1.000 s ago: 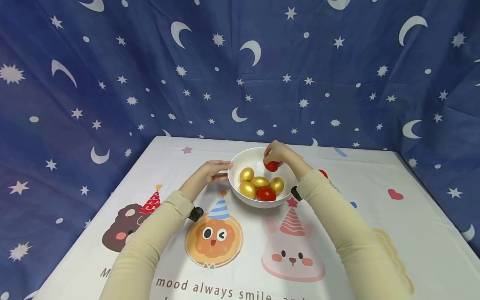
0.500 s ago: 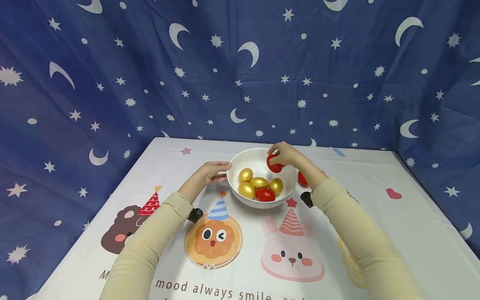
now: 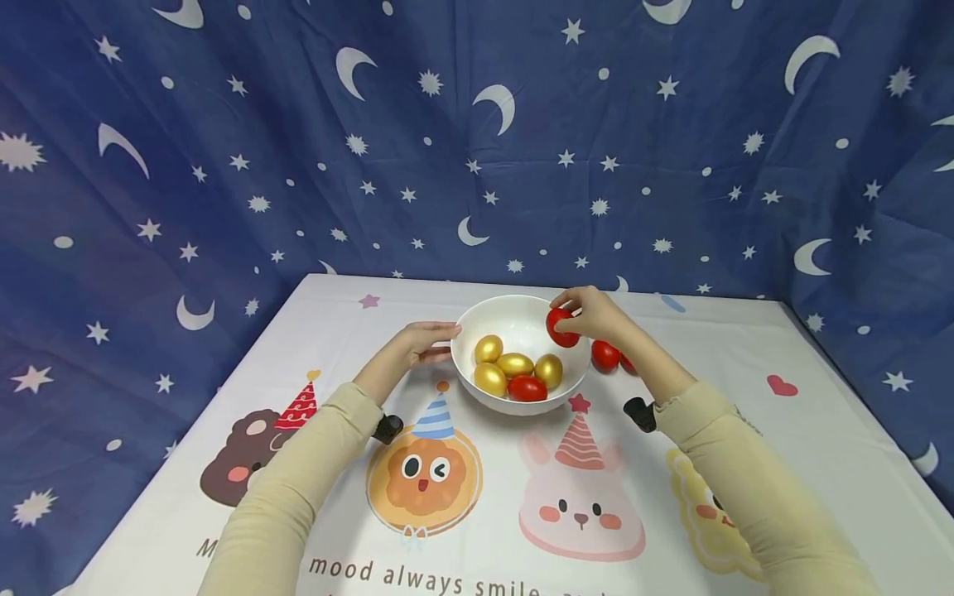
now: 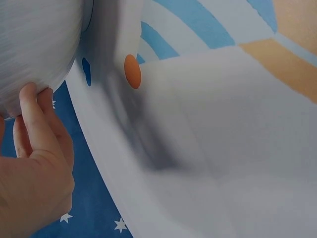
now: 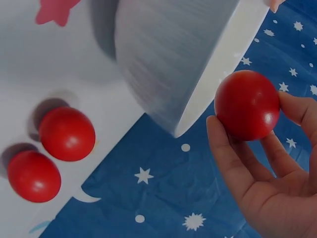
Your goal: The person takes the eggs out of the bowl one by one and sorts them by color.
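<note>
A white bowl (image 3: 498, 314) stands on the table, holding several gold eggs (image 3: 489, 378) and one red egg (image 3: 527, 388). My left hand (image 3: 419, 339) grips its left side, thumb at the rim and fingers against the outer wall; the left wrist view shows those fingers (image 4: 37, 119) touching the bowl. My right hand (image 3: 594, 314) pinches another red egg (image 5: 247, 105) between thumb and fingertips, raised by the bowl's right rim. Two more red eggs (image 5: 67, 134) lie on the table just right of the bowl, one partly behind my right forearm in the head view.
The white tablecloth (image 3: 417, 571) carries printed cartoon animals and lettering. A blue curtain (image 3: 477, 149) with moons and stars hangs behind the table's far edge. A black wrist camera (image 3: 639, 414) sits at my right wrist.
My right hand has moved right with the red egg, from inside the bowl to its right rim. The two table eggs have come more into sight. My left hand stays put.
</note>
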`<state>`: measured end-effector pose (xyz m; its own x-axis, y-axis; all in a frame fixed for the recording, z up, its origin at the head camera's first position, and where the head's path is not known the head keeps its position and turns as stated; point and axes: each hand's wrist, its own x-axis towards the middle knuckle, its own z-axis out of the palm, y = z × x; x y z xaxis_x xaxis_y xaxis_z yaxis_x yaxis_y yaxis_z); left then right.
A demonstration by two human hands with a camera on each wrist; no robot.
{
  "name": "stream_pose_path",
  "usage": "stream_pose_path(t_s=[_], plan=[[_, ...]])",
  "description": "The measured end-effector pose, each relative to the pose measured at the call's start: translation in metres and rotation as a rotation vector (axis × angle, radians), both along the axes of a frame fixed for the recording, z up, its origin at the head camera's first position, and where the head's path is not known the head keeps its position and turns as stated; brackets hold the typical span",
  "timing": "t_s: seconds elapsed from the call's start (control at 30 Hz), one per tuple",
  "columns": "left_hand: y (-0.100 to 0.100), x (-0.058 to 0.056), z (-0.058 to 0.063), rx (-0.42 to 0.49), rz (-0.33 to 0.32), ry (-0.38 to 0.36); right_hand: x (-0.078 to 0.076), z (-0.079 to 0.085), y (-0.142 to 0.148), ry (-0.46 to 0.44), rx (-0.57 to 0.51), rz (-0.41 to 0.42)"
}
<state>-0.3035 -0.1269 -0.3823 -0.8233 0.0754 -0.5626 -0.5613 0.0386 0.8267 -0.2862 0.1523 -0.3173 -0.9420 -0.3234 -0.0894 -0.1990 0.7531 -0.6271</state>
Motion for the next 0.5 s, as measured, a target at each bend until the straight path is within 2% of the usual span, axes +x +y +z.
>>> stream_pose_path(t_s=[0.5], plan=[[0.000, 0.000, 0.000, -0.008, -0.008, -0.003, 0.031, 0.000, 0.032, 0.092, -0.049, -0.064]])
